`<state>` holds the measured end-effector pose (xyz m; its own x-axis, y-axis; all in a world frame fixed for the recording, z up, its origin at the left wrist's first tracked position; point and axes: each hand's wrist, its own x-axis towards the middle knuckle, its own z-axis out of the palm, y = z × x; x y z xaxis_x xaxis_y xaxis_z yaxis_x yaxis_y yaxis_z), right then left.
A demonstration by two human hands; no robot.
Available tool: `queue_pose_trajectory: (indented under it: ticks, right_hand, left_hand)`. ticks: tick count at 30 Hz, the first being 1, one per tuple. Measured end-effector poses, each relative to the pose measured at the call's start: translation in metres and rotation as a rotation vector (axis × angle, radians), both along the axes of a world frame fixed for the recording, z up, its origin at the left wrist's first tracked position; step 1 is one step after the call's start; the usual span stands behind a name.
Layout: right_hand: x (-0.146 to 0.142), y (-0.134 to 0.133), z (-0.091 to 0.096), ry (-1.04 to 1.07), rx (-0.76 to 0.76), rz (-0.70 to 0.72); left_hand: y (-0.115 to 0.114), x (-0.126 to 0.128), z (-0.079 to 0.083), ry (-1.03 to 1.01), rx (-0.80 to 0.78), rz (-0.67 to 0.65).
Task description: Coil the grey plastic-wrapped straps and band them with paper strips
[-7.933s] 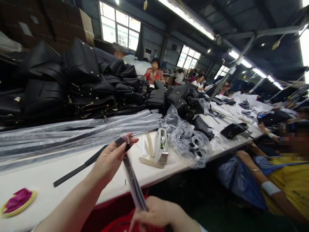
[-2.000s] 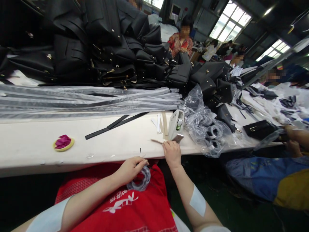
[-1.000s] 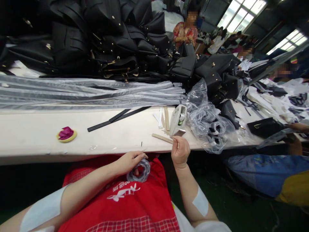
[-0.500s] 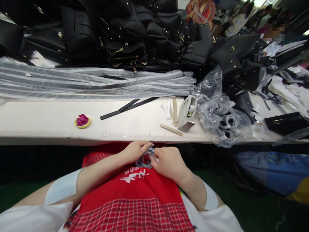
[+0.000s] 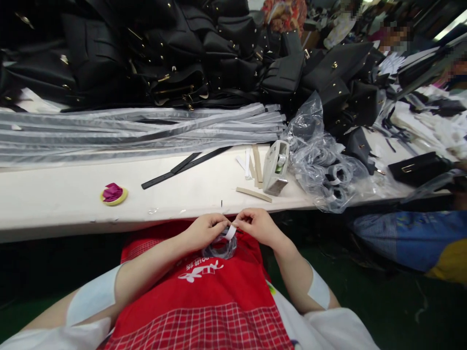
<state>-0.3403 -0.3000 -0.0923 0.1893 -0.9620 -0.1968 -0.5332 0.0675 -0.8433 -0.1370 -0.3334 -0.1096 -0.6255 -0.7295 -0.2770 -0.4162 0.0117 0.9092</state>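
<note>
A small coil of greyish clear plastic strip (image 5: 222, 251) is held in front of the red apron (image 5: 175, 287), just below the table's front edge. My left hand (image 5: 207, 229) is closed on the coil's upper side, thumb and fingers together. Across the top of the coil runs a short white band (image 5: 231, 233). My right hand (image 5: 260, 226) pinches at the band's upper end with thumb and forefinger, its other fingers curled. The fingertips of both hands nearly meet there, so the exact grip is partly hidden.
On the white table (image 5: 73, 187) stand a tape dispenser (image 5: 273, 170), a yellow ring with purple cloth (image 5: 114, 193), black straps (image 5: 178, 171) and beige strips (image 5: 254, 194). Similar coils fill a clear plastic bag (image 5: 321, 165). Long grey strips (image 5: 146, 131) and piled black bags (image 5: 204, 48) lie behind.
My right hand has shifted from gripping the coil's right side to its top, where the white band now shows. The camera view has turned slightly right.
</note>
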Motion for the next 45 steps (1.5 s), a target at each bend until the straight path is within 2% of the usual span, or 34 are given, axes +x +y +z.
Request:
queue_pose_trajectory:
  ticks: [5,8,11,14,16,18,20,22,25,27,31,38,45]
  right_hand:
    - [0.001,-0.008,-0.030,-0.179,0.099,-0.091]
    - [0.005,-0.007,-0.048,-0.292,0.324,-0.111]
    - [0.018,-0.003,-0.063,-0.587,0.502,-0.145]
    - [0.033,0.002,-0.070,-0.768,0.464,-0.281]
    - [0.036,0.004,-0.067,-0.737,0.353,-0.337]
    - [0.033,0.006,-0.061,-0.643,0.203,-0.329]
    - [0.026,0.008,-0.052,-0.549,0.092,-0.277]
    - [0.017,0.008,-0.042,-0.516,0.058,-0.178]
    - [0.007,0.008,-0.031,-0.556,0.087,-0.020]
    - [0.003,0.007,-0.027,-0.521,0.094,0.028]
    - [0.002,0.006,-0.026,-0.418,0.104,0.022]
    - [0.000,0.005,-0.032,-0.418,0.153,0.038]
    - [0.000,0.005,-0.030,-0.441,0.222,0.007]
  left_hand:
    - [0.005,-0.005,-0.001,-0.068,-0.087,0.040]
    - [0.007,-0.006,0.000,-0.066,-0.110,0.063]
    - [0.010,-0.007,0.004,0.001,-0.114,0.055]
    - [0.013,-0.006,0.007,0.034,-0.186,0.063]
    - [0.014,-0.004,0.006,0.014,-0.229,0.104]
    - [0.013,-0.002,0.004,-0.013,-0.203,0.142]
    - [0.012,-0.001,0.004,-0.030,-0.138,0.148]
    - [0.011,-0.001,0.004,-0.035,-0.108,0.143]
    - [0.013,-0.004,0.005,-0.013,-0.171,0.149]
    - [0.016,-0.007,0.006,0.000,-0.238,0.137]
    - [0.021,-0.007,0.005,-0.056,-0.304,0.164]
    - [0.022,-0.006,0.004,-0.100,-0.277,0.145]
    - [0.025,-0.006,0.008,-0.066,-0.315,0.127]
